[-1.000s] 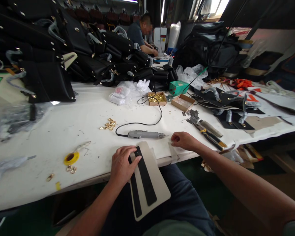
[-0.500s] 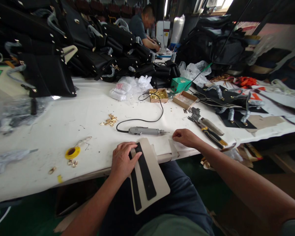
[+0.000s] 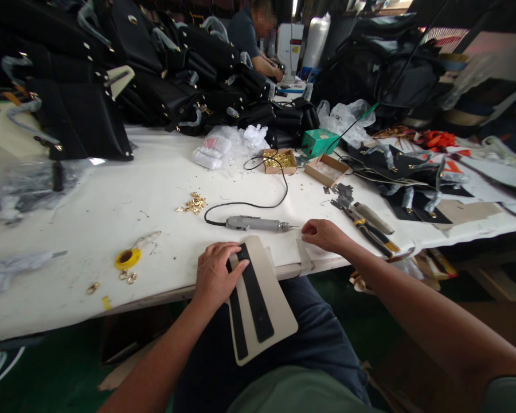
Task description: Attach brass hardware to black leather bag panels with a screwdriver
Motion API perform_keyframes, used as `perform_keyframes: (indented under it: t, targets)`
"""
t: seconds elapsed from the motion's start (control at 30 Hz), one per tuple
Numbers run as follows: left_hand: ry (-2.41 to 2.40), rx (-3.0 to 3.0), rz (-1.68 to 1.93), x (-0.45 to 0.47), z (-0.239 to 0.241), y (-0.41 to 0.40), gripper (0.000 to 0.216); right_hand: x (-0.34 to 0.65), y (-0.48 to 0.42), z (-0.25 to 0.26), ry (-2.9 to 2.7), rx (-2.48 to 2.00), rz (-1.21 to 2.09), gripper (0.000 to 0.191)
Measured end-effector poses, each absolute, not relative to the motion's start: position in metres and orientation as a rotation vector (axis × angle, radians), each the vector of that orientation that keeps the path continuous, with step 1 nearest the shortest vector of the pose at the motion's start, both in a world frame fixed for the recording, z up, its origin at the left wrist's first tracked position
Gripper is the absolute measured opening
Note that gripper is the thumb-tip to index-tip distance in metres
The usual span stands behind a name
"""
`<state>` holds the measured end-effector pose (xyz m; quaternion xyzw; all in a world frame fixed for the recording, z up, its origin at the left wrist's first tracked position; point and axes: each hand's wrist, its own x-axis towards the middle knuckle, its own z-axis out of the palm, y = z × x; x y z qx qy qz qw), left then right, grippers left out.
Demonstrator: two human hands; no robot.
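Note:
A beige panel (image 3: 279, 321) with rounded corners slopes from the table edge over my lap. Two black strips lie along it, a wide strip (image 3: 257, 298) and a narrow strip (image 3: 239, 330). My left hand (image 3: 217, 272) rests on top of the strips near the panel's upper end, thumb apart from the fingers. A grey electric screwdriver (image 3: 258, 223) lies just beyond the panel, its bit pointing right. Close to that bit, my right hand (image 3: 320, 234) is closed in a pinch low over the table; whatever its fingertips hold is hidden.
Gold clasps (image 3: 193, 203) lie in a pile behind the screwdriver. A yellow tape roll (image 3: 128, 258) is at left, pliers (image 3: 372, 232) at right. Farther back are a box of gold hardware (image 3: 280, 162), a green box (image 3: 318, 142) and black bags (image 3: 81, 115). A person (image 3: 253, 37) works behind.
The view has shifted slightly, so the table and its objects sit a little differently in the picture. Both hands keep nearly the same place and pose.

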<state>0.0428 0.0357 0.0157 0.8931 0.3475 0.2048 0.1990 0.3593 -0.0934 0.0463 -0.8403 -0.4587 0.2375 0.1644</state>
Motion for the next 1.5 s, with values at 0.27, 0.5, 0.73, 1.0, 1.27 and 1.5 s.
perform_keyframes:
  t: [0.27, 0.5, 0.73, 1.0, 1.27, 1.5]
  targets:
    - [0.964, 2.498, 0.585, 0.043, 0.015, 0.036, 0.025, 0.367, -0.103, 0.052, -1.285, -2.273, 0.785, 0.027]
    - [0.953, 2.502, 0.619, 0.041, 0.01, 0.038, 0.024, 0.416, -0.097, 0.068, -1.074, -2.378, 0.408, 0.036]
    - [0.959, 2.498, 0.636, 0.04, 0.005, 0.042, 0.023, 0.463, -0.064, 0.062, -1.103, -2.574, 0.208, 0.021]
    - [0.959, 2.493, 0.617, 0.039, 0.005, 0.044, 0.024, 0.461, -0.049, 0.044, -1.176, -2.732, 0.292, 0.022]
    - [0.961, 2.475, 0.6, 0.038, 0.005, 0.043, 0.024, 0.469, -0.039, 0.054, -1.168, -2.779, 0.359, 0.021]
    - [0.981, 2.457, 0.593, 0.038, 0.007, 0.043, 0.023, 0.471, -0.037, 0.057, -1.18, -2.709, 0.464, 0.015]
